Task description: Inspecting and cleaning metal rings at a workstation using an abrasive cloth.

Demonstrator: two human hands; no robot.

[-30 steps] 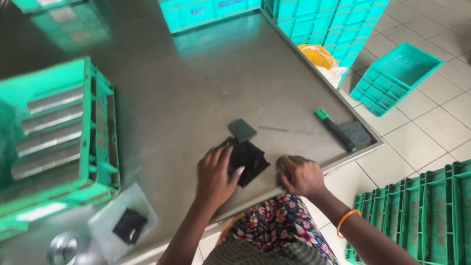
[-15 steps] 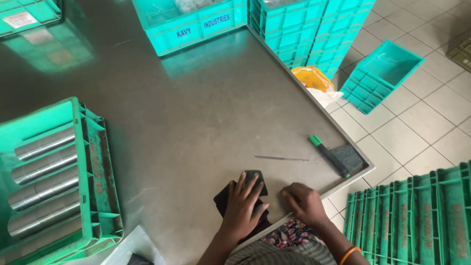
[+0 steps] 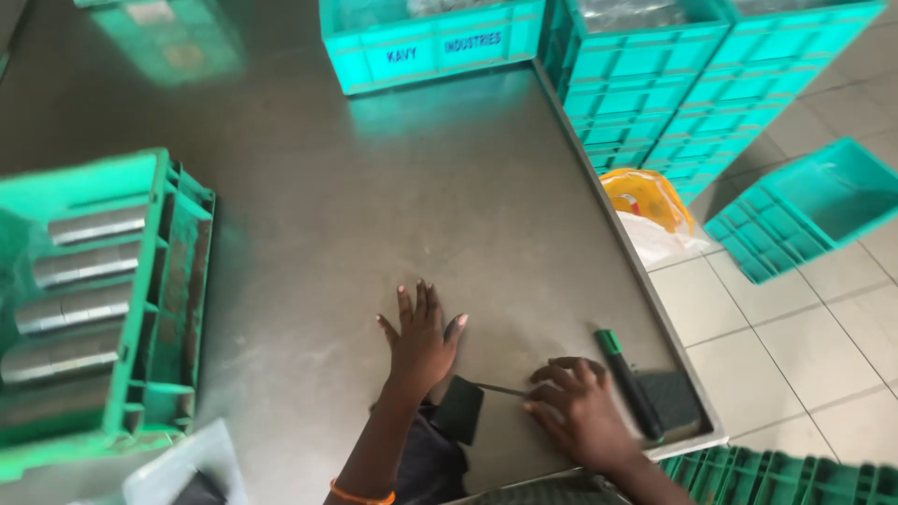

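From above, the left hand [image 3: 421,341] lies flat with fingers spread on the steel table [image 3: 374,206], its wrist over a black sheet [image 3: 458,410] near the table's front edge. The right hand [image 3: 585,416], just beside it, curls its fingers around the end of a thin metal rod [image 3: 500,389] that touches the sheet. A green-capped marker [image 3: 629,382] lies by a dark pad [image 3: 675,400]; a green crate [image 3: 178,281] of metal cylinders [image 3: 79,271] stands well to the left.

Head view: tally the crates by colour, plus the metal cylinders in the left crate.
Green crates: 2, left crate, bottom-right crate
Teal crates: 4, on table, two stacks, on floor
Metal cylinders: 4
Total: 10
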